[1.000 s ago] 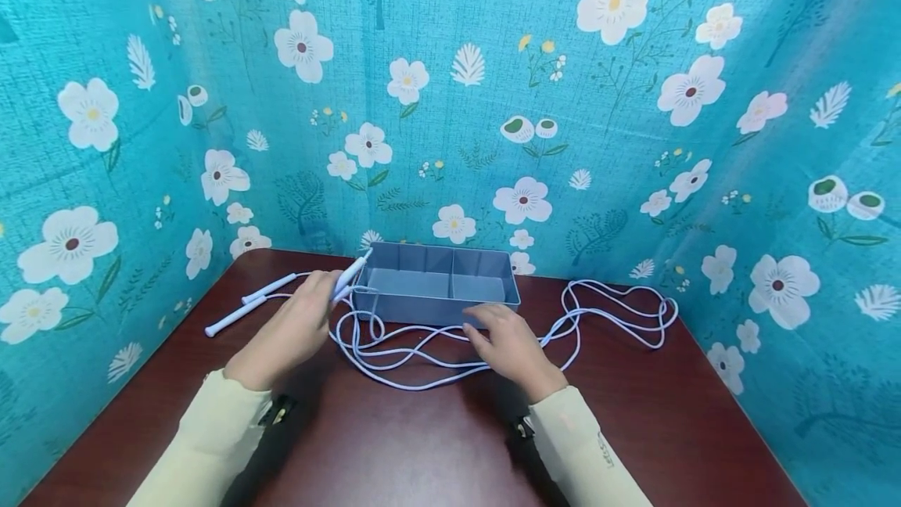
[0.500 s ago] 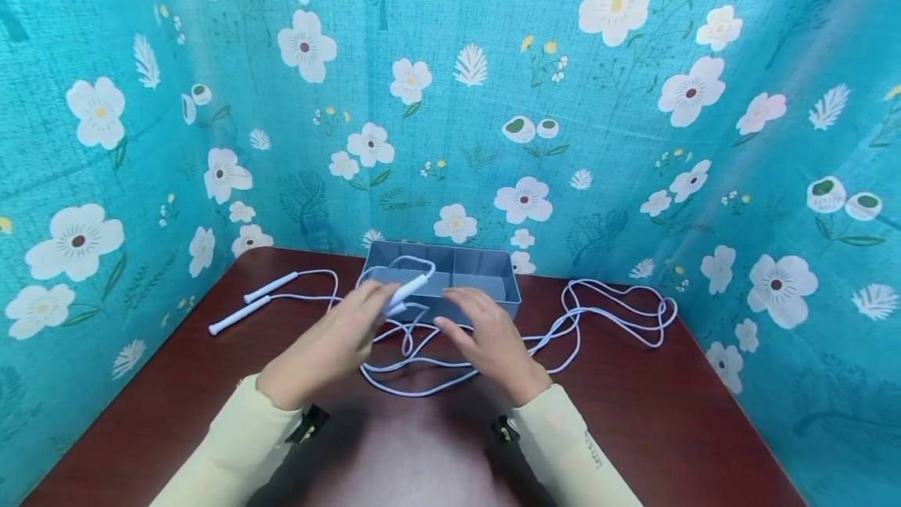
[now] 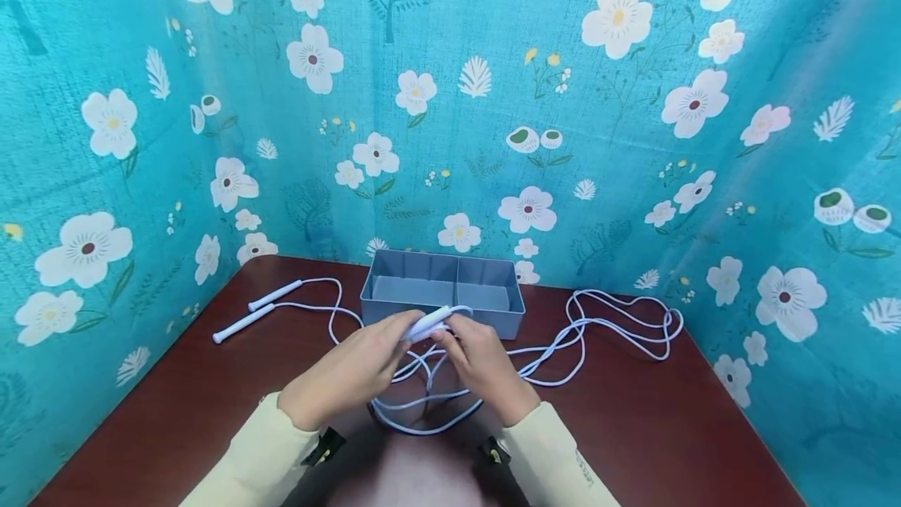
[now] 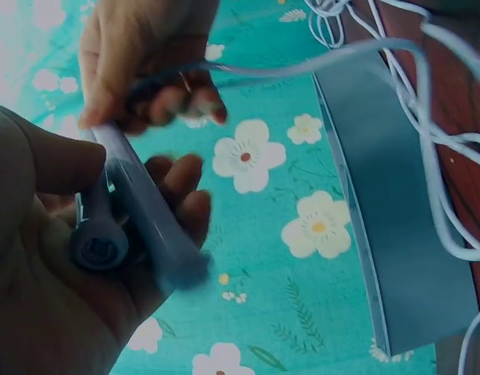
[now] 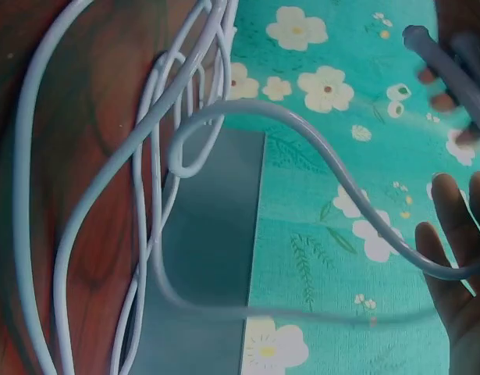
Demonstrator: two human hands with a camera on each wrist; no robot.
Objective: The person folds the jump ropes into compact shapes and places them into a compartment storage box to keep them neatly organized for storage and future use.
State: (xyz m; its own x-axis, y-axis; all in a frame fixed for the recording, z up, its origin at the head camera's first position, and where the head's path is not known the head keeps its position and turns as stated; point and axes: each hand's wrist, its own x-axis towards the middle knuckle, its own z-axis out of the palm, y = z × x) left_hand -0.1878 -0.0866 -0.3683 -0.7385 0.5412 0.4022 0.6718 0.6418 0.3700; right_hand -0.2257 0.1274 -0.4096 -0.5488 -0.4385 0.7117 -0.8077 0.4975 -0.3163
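My left hand (image 3: pixel 352 370) holds a pair of pale jump rope handles (image 3: pixel 431 321) above the table, in front of the grey box. In the left wrist view the two handles (image 4: pixel 158 219) lie side by side across the fingers, under the thumb. My right hand (image 3: pixel 486 366) meets their far ends, its thumb at a handle tip and its fingers curled by the rope (image 4: pixel 302 69). In the right wrist view, lengths of rope (image 5: pixel 333 168) run from this hand's fingers toward the table. Its palm is partly out of frame.
A grey two-compartment box (image 3: pixel 442 318) stands at the table's back. Two more white handles (image 3: pixel 244 323) lie at left, with cord running from them. Loops of white rope (image 3: pixel 626 321) spread to the right. A flowered teal curtain (image 3: pixel 450 100) encloses the back and sides.
My left hand has carried the handles rightward from the box's left end to its front. The right hand has shifted slightly left and down, and now meets the handles' ends. Rope loops were dragged along.
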